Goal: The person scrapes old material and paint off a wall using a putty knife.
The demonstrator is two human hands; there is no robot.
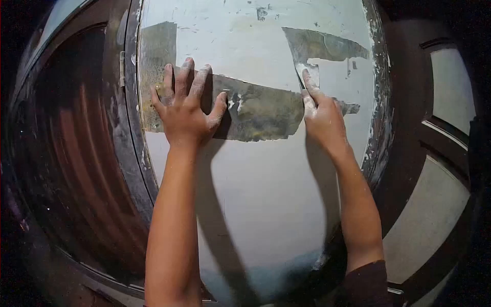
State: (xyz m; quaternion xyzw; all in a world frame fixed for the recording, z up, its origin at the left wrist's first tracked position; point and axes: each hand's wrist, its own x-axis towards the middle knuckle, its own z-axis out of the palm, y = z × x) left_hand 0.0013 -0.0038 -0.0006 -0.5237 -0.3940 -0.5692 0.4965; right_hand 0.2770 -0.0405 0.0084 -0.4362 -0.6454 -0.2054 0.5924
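My left hand (pixel 188 105) lies against the wall with its fingers spread, partly over a grey-brown bare patch (pixel 266 112) and the white layer above it. White dust coats its fingertips. To the right, my right hand (pixel 322 110) grips a flat scraper (pixel 311 74), the index finger stretched along its blade. The blade rests at the edge of the white wall layer (pixel 245 51), just above the right end of the bare patch. Another bare patch (pixel 327 46) shows above the scraper.
A dark wooden door or shutter (pixel 76 153) with a hinge (pixel 122 69) stands on the left. On the right is a dark frame with pale panels (pixel 429 220). Paint-spotted dark frame edges (pixel 381 92) border the white wall.
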